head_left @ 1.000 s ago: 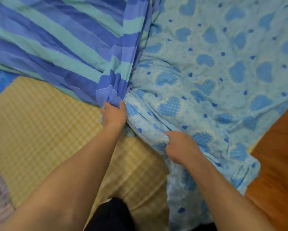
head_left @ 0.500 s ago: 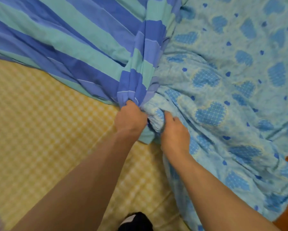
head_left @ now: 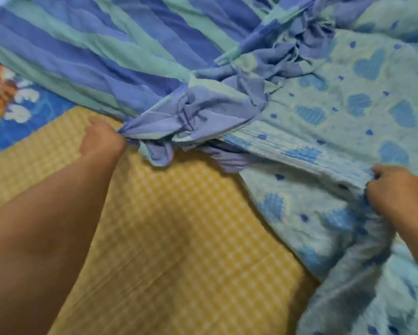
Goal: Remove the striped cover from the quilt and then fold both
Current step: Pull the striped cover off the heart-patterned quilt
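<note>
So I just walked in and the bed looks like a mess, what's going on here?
A person is pulling a striped cover off a heart-patterned quilt. The left hand grips a bunched edge of the cover, and the right hand grips the quilt, the two held apart over a yellow checked sheet. The cover is gathered and crumpled where it meets the quilt, with part of the quilt exposed; it is not off yet, and nothing is folded.

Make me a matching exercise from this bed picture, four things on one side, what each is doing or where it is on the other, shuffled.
1. left hand
2. right hand
3. yellow checked sheet
4. striped cover

A. grips the heart-print quilt
B. lies bare between the arms
C. bunched along the quilt's edge
D. grips the striped cover's end

Pairs: 1-D, 2-A, 3-B, 4-C
</note>
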### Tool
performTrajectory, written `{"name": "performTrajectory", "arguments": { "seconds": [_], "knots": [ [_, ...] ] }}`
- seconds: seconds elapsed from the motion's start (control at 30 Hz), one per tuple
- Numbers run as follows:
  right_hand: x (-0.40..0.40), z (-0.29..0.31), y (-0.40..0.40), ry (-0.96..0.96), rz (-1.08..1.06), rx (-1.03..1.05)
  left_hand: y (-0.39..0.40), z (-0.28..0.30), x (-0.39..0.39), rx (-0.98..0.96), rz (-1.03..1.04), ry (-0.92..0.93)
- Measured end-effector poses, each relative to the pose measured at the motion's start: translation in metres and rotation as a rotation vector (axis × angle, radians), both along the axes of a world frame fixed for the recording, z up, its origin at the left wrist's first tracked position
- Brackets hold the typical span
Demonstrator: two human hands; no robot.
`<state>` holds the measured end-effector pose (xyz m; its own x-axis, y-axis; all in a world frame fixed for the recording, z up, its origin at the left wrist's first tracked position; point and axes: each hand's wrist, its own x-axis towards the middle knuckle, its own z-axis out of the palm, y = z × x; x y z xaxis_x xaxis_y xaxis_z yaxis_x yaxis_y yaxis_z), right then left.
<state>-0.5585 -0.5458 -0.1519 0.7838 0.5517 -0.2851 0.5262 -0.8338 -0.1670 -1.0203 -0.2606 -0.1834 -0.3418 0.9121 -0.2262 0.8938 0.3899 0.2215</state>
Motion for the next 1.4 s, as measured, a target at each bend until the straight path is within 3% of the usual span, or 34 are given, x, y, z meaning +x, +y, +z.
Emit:
{"name": "performTrajectory", "arguments": {
  "seconds": [0.07, 0.17, 0.23, 0.37, 0.47, 0.63, 0.8, 0.9, 1.03, 1.2, 1.3, 1.4],
  "knots": [
    [-0.002, -0.022, 0.004, -0.124, 0.01, -0.134, 0.003, -0.023, 0.021, 0.02, 0.015, -0.082],
    [-0.04, -0.042, 0.035, -0.285, 0.173, 0.142, -0.023, -0.06, 0.07, 0.078, -0.197, -0.187],
    [-0.085, -0.057, 0.065, -0.138, 0.431, 0.263, -0.048, -0.084, 0.082, 0.069, -0.477, -0.218],
    [-0.124, -0.11, 0.107, 0.153, 0.622, -0.005, -0.05, -0.145, 0.042, 0.019, -0.794, -0.047],
    [-0.115, -0.131, 0.125, 0.157, 0.577, -0.14, -0.037, -0.164, 0.029, -0.283, -0.717, -0.095],
    [-0.12, -0.158, 0.142, 0.101, 0.565, -0.283, -0.041, -0.174, 0.038, -0.303, -0.635, 0.074],
    [-0.119, -0.179, 0.161, -0.027, 0.542, -0.279, -0.037, -0.172, 0.044, -0.331, -0.644, 0.105],
    [-0.12, -0.172, 0.159, -0.007, 0.533, -0.309, -0.042, -0.17, 0.042, -0.177, -0.759, 0.177],
    [-0.127, -0.172, 0.163, -0.089, 0.522, -0.304, -0.004, -0.163, 0.039, -0.122, -1.101, 0.223],
    [-0.135, -0.168, 0.167, -0.058, 0.481, -0.395, 0.046, -0.165, 0.017, -0.263, -1.202, -0.065],
    [-0.132, -0.169, 0.165, -0.043, 0.483, -0.386, 0.038, -0.163, 0.009, -0.207, -1.121, -0.149],
    [-0.129, -0.176, 0.161, -0.025, 0.499, -0.347, 0.028, -0.154, 0.011, -0.287, -1.088, -0.114]
  ]
}}
